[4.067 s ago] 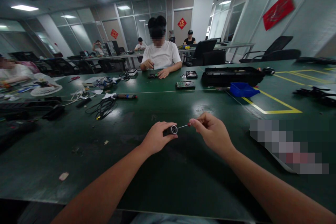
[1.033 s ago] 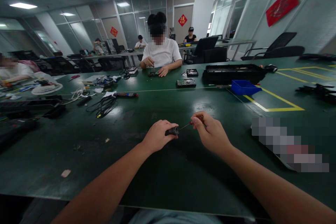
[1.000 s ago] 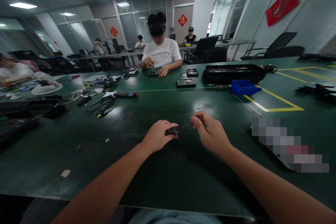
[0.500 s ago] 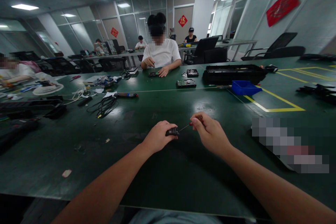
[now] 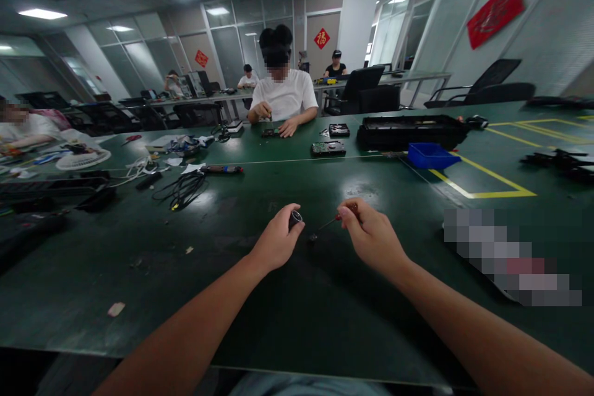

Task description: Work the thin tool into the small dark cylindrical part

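Note:
My left hand [image 5: 275, 242] is closed around a small black cylinder [image 5: 294, 219] whose silvery open end tilts up and to the right. My right hand [image 5: 371, 236] pinches the red handle of a thin screwdriver [image 5: 327, 224]. Its metal shaft slants down and left, and its tip now hangs just clear of the cylinder. Both hands hover a little above the dark green table [image 5: 297, 297], close to my body.
A person in a white shirt [image 5: 284, 96] works at the far side, with hard drives [image 5: 328, 148] nearby. A blue bin [image 5: 430, 155] and a long black case [image 5: 411, 131] lie at the right. Cables [image 5: 182, 188] and tools clutter the left.
The screwdriver tip has come away from the cylinder's end. My left hand has turned the cylinder so its open end points up. My right hand has hardly moved.

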A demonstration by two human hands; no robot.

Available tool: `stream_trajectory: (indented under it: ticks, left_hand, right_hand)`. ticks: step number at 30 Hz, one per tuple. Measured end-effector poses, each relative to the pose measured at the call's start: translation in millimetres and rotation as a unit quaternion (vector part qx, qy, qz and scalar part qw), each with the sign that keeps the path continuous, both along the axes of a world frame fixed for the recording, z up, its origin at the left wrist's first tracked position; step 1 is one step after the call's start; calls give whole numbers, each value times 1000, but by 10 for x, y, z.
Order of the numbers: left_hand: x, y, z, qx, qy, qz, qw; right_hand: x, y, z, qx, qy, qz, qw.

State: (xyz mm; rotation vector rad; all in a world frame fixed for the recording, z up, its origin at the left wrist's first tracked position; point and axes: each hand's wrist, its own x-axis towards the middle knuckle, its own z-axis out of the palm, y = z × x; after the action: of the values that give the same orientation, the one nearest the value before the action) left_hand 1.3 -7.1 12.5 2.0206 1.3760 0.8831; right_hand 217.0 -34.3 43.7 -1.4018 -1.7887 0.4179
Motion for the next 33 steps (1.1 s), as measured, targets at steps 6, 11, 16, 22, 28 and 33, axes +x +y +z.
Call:
stream_trajectory:
  ticks: [6, 11, 16, 22, 28, 33]
  left_hand:
    - [15, -62, 87, -17, 33, -23, 999]
    - [76, -96, 82, 5, 105, -64, 992]
    - [126, -133, 43, 12, 229, -74, 971]
    - [204, -108, 18, 30, 312, -64, 948]
    - [123, -57, 50, 0, 268, -66, 961]
    - [-21, -45, 126, -70, 148, -37, 986]
  right_hand:
    - [9, -14, 7, -6, 1, 3, 1000]
    - [7, -15, 5, -13, 9, 5, 1000]
    - [0, -9, 0, -16, 15, -5, 1000]
    - [-13, -8, 0, -22, 10, -1, 1000]
    - [-7, 14, -24, -25, 18, 1, 1000]
    - [-2, -2, -17, -32, 23, 1, 999]
